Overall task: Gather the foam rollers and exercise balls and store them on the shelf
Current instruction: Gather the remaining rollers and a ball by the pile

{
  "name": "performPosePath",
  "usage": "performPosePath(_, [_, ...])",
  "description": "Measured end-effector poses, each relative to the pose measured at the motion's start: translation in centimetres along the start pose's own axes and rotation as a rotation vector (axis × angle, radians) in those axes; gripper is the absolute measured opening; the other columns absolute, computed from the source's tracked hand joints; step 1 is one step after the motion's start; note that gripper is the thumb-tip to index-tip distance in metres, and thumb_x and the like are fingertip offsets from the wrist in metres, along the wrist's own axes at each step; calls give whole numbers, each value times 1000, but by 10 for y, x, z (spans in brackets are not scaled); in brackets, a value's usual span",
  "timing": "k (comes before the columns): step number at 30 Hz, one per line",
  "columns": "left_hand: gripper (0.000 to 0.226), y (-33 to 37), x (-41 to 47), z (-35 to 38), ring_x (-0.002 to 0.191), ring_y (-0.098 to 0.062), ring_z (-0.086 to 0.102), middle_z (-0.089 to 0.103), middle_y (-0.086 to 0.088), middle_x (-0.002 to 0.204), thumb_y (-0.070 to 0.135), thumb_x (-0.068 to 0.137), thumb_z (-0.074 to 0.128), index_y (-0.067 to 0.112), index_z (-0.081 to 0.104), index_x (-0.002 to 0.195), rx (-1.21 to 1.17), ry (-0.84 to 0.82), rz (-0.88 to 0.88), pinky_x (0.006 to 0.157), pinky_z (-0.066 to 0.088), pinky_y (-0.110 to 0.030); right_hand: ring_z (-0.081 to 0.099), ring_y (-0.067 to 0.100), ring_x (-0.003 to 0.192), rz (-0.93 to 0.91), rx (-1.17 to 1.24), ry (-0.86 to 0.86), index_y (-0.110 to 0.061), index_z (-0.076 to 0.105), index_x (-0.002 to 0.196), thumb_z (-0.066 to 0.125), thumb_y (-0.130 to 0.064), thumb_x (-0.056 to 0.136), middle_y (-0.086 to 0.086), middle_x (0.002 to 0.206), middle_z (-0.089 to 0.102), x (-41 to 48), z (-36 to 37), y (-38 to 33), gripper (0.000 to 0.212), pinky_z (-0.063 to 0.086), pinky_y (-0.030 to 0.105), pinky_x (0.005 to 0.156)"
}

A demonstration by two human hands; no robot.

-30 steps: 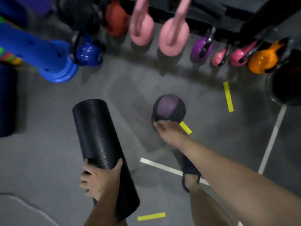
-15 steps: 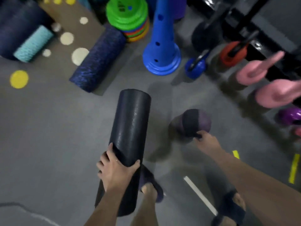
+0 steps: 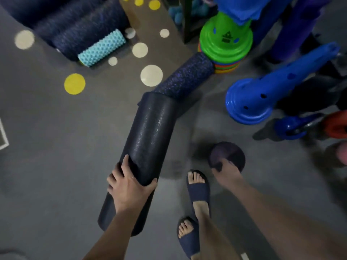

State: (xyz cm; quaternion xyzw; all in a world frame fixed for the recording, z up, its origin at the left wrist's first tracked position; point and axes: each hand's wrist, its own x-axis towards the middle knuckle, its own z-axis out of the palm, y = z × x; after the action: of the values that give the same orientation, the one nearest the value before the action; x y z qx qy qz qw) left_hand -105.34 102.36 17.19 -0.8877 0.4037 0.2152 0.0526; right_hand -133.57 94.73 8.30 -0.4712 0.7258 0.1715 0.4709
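— What lies beyond your two grips?
— Ahead-right of mine, a cone stack (image 3: pixel 225 42), green on top. Nearer, a blue cone (image 3: pixel 262 94), then a kettlebell (image 3: pixel 289 126).
— Ahead-left?
— A yellow dot (image 3: pixel 74 83), white dots (image 3: pixel 151 75).

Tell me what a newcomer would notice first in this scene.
The long black foam roller, gripped by the left hand at the centre, stands out first. To its right, the right hand holds a dark purple exercise ball. Near the top, a bright green stack of plastic cones and a turquoise knobbly foam roller catch the eye.
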Motion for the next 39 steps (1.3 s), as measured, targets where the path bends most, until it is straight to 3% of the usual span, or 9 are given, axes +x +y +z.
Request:
performPosePath(6, [121, -1, 137, -34, 121, -44, 41, 40, -15, 142, 63, 56, 83, 27, 22, 153, -5, 97, 55, 105, 38, -62, 55, 33, 129, 23, -68, -44, -9, 53, 141, 52, -35, 98, 15, 144, 55, 48, -11, -86, 50, 45, 35, 107])
performPosePath(10, [119, -3, 217, -51, 121, -43, 43, 40, -15, 143, 62, 54, 81, 27, 23, 152, 53, 109, 107, 106, 34, -60, 48, 35, 136, 50, -88, -17, -4, 39, 149, 53, -30, 102, 19, 149, 48, 75, -11, -139, 55, 38, 33, 108])
performPosePath(17, [117, -1, 367, -54, 126, -43, 43, 40, -18, 147, 56, 57, 82, 25, 26, 155, 115, 23, 305, 109, 31, -64, 49, 39, 132, 112, -156, -11, -21, 49, 139, 58, -43, 93, 14, 143, 53, 110, 16, -210, 52, 41, 45, 110])
performPosePath(22, [83, -6, 471, -58, 154, -30, 19, 19, -13, 167, 28, 92, 66, 26, 20, 161, 189, -92, 493, 118, 5, -72, 40, 35, 144, 162, -7, -95, -23, 23, 159, 64, -50, 92, 17, 157, 40, 143, 57, -280, 83, 35, 39, 116])
performPosePath(25, [62, -22, 507, -49, 155, -30, 19, 12, -5, 170, 25, 101, 54, 31, 29, 158, 194, -323, 519, 123, 17, -59, 40, 42, 142, 249, 79, -92, -27, 1, 162, 68, -62, 84, 26, 161, 25, 159, 89, -327, 108, 34, 41, 115])
performPosePath(29, [51, -53, 506, -29, 148, -27, 35, 32, -4, 164, 28, 104, 51, 29, 40, 154, 95, -505, 356, 117, 31, -36, 34, 43, 145, 306, 57, -53, -29, -4, 162, 74, -61, 79, 30, 162, 17, 169, 109, -364, 118, 31, 44, 117])
performPosePath(33, [45, -73, 459, 14, 133, -27, 53, 57, -8, 147, 35, 102, 54, 23, 53, 146, -120, -673, 149, 107, 40, -29, 39, 38, 139, 231, 114, 72, -20, 24, 158, 77, -69, 70, 21, 153, 31, 180, 112, -362, 115, 36, 38, 113])
performPosePath(36, [35, -72, 426, 59, 112, -20, 63, 67, -7, 132, 45, 101, 53, 28, 64, 130, -521, -774, -167, 98, 49, -31, 35, 38, 139, 244, 197, 163, -25, 46, 147, 58, -80, 79, 18, 148, 37, 206, 112, -351, 88, 29, 38, 116])
performPosePath(39, [42, -57, 411, 101, 112, -26, 62, 66, -3, 122, 68, 93, 48, 35, 66, 113, -905, -782, -578, 97, 53, -51, 37, 33, 142, 281, 415, 164, -32, 60, 137, 49, -84, 81, 9, 149, 49, 244, 119, -343, 76, 26, 44, 121])
